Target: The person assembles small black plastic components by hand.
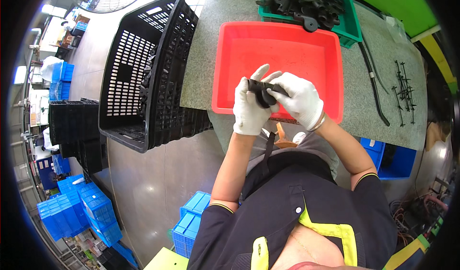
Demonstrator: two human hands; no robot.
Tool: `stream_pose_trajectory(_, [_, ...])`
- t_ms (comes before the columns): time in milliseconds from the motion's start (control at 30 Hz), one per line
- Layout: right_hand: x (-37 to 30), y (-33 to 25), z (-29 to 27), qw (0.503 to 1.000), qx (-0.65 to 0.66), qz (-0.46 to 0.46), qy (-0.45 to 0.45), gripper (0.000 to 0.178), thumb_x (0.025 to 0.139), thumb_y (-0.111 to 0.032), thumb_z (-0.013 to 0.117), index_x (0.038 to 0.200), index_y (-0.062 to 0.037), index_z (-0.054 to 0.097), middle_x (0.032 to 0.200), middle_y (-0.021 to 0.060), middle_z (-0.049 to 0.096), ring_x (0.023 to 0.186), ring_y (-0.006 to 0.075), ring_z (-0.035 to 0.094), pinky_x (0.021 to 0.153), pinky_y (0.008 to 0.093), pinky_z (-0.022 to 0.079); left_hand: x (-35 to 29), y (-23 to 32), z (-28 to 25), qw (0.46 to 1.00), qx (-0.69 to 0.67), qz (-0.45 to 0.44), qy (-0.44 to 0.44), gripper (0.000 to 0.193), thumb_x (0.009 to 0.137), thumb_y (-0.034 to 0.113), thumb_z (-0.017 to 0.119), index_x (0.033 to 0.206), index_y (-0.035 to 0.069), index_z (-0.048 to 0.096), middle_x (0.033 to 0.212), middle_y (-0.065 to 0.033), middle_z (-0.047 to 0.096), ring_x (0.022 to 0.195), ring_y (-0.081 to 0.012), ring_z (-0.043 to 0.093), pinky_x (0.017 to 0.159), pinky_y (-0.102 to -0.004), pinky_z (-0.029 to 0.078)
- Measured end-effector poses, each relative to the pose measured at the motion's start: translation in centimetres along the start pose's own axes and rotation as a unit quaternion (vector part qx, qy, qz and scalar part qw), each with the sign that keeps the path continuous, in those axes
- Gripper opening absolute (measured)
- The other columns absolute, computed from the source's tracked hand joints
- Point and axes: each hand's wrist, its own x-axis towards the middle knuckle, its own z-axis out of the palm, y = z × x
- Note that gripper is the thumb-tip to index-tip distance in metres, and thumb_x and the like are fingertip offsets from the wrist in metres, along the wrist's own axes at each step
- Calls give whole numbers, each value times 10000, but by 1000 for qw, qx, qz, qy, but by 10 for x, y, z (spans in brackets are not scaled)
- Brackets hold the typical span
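Observation:
Both my hands wear white gloves and meet over the front part of a red tray (230, 44). Between them is a black plastic part (261, 88) with a tube-like end and a rounded lobe underneath. My left hand (249, 109) grips it from the left, thumb and a finger raised beside it. On its right side, my right hand (299, 99) has its fingers closed around the part's other end. The gloves hide some of its shape. At the back, a green bin (352, 28) holds a heap of similar black parts (306, 6).
A large black crate (165, 78) with black pieces inside stands left of the grey table (203, 44). Thin black rods (405, 92) and a dark hose (373, 83) lie on the right. Blue bins (397, 162) sit below the table; blue crates (194, 217) stand on the floor.

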Motion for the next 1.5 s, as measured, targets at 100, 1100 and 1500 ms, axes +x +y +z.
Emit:
stream_pose_trajectory(100, [-3,-4,0,996,-85,-20,-7,147,834,-165,665,924,-49,652,815,108,638,679,248,625,635,320,493,2,-4,0,999,24,35,18,617,961,505,378,1337,16,412,1273,-222,516,1124,-312,530,975,-472,435])
stream_pose_trajectory(1100, [-11,49,-34,989,25,129,66,132,894,-110,591,970,-6,619,773,135,633,686,215,625,637,310,480,3,-6,9,993,-117,-5,-26,332,922,228,577,1142,-20,560,1430,-269,368,1312,-429,389,930,-502,513])
stream_pose_trajectory(1500, [-15,34,-40,963,108,243,39,142,920,-131,600,905,11,601,644,9,511,604,46,442,540,249,382,1,-14,-12,974,-209,-42,-72,476,969,457,474,1184,38,545,1323,-197,532,1039,-319,644,733,-431,583])
